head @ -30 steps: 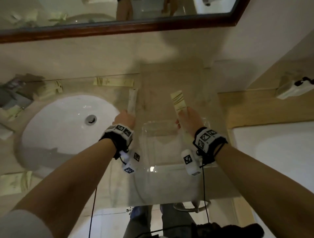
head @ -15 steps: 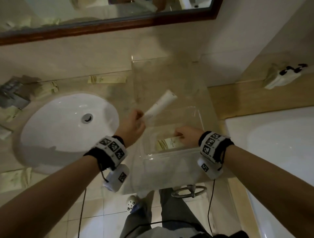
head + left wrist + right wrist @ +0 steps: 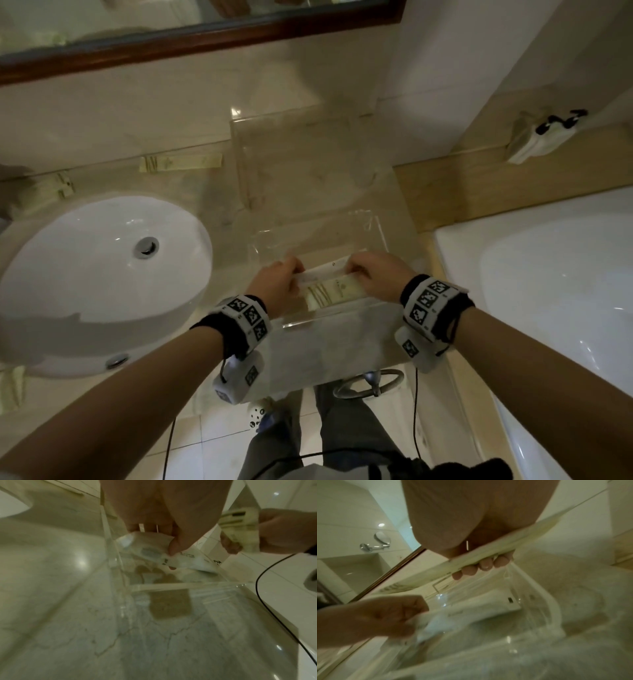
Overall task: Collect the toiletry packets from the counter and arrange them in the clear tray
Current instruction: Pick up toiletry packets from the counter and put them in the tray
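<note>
The clear tray stands on the marble counter right of the sink. Both hands are inside its near half. My left hand pinches one end of a white packet that lies crosswise, low in the tray. In the left wrist view the thumb and fingers of the left hand grip the white packet. My right hand holds a cream packet with green stripes just in front of the white one. In the right wrist view, fingers of the right hand curl under the cream packet.
More cream packets lie on the counter: one long packet by the back wall, some at the far left. The white sink is to the left, a bathtub to the right. A clear stand rises behind the tray.
The left hand has brought the white packet down from above the tray's left edge into the tray, next to the cream packet. The right hand stays low in the tray.
</note>
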Tool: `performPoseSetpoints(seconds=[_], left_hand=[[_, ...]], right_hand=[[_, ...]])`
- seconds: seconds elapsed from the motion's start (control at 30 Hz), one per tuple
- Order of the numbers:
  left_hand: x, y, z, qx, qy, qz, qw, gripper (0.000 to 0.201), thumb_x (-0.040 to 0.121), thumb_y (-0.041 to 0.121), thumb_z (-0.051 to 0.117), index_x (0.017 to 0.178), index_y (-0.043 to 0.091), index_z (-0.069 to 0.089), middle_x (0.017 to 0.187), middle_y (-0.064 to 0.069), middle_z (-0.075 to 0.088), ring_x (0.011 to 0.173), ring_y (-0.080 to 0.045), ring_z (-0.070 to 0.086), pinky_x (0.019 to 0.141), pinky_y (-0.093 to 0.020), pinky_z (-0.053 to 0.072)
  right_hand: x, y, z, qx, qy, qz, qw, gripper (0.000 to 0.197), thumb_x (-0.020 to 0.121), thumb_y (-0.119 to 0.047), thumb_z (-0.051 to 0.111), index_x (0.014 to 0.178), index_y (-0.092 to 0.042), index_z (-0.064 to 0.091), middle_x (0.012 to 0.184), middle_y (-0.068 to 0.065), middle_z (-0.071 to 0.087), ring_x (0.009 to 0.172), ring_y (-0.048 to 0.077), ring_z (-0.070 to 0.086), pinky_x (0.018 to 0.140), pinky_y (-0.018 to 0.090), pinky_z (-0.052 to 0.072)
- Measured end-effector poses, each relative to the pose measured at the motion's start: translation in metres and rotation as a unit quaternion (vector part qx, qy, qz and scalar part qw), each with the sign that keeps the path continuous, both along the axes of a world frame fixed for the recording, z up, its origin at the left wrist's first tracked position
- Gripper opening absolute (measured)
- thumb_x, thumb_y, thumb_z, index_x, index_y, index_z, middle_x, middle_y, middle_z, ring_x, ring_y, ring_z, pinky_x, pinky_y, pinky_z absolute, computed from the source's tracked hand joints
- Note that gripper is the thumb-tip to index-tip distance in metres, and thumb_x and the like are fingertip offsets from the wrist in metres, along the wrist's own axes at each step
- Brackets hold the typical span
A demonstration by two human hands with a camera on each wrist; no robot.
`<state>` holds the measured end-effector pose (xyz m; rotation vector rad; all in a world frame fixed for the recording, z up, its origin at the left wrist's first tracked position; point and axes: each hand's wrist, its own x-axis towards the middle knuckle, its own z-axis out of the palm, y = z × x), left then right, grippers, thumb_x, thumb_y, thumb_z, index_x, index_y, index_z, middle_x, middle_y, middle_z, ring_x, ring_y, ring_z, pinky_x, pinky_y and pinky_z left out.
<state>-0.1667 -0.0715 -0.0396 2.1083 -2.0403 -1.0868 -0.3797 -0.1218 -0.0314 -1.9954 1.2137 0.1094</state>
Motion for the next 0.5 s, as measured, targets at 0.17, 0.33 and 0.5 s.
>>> performPoseSetpoints(seconds=[0.17,0.33,0.5], left_hand=[[-0.007,0.001,-0.007,0.071,-0.029,-0.080,0.994,0.030,0.088,0.021,0.051,0.118,0.020,0.049,0.118,-0.009,0.056,0.107,-0.032,0.054,0.088,-0.033,0.042],[-0.013,0.003,-0.002,0.042,-0.050,-0.207,0.976,0.027,0.084,0.017,0.053,0.111,0.020,0.054,0.119,0.002,0.057,0.112,-0.022,0.049,0.087,-0.027,0.034],[-0.014,0.008,0.003,0.038,-0.085,-0.222,0.971,0.031,0.096,0.036,0.038,0.117,0.022,0.056,0.116,-0.007,0.060,0.098,-0.027,0.058,0.084,-0.031,0.042]], right_hand=[[-0.012,-0.019,0.010,-0.036,-0.036,-0.099,0.994,0.019,0.090,-0.005,0.041,0.092,-0.011,0.059,0.093,0.006,0.062,0.079,0.021,0.055,0.065,0.027,0.042],[-0.001,-0.022,0.006,-0.006,-0.019,-0.116,0.993,0.018,0.092,-0.010,0.038,0.091,-0.015,0.056,0.097,0.006,0.061,0.081,0.022,0.057,0.062,0.028,0.048],[0.016,-0.010,-0.007,0.017,0.027,-0.060,0.998,0.020,0.093,-0.012,0.037,0.095,-0.017,0.056,0.102,0.006,0.062,0.084,0.021,0.056,0.068,0.030,0.048]])
